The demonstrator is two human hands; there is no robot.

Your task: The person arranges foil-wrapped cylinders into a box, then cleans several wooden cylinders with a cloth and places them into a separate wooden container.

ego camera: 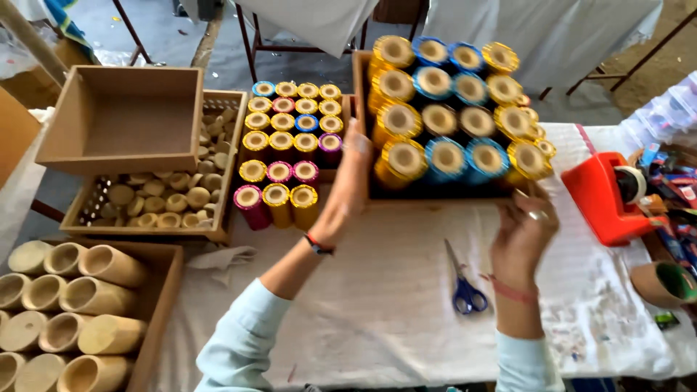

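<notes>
I hold a dark wooden tray (361, 80) tilted up toward me over the white cloth. It is packed with several gold- and blue-wrapped tubes (446, 116), open ends facing me. My left hand (350, 181) grips the tray's left side, fingers up along its edge. My right hand (524, 229) supports the lower right corner from beneath. Beside the left hand stand several smaller tubes (287, 138) wrapped in gold, pink, purple and blue.
Blue-handled scissors (462, 284) lie on the white cloth (385, 290) between my arms. A red tape dispenser (608, 196) sits to the right. An empty brown box (123, 116) rests on a crate of plain small tubes (156, 199); large plain tubes (80, 312) fill a box bottom left.
</notes>
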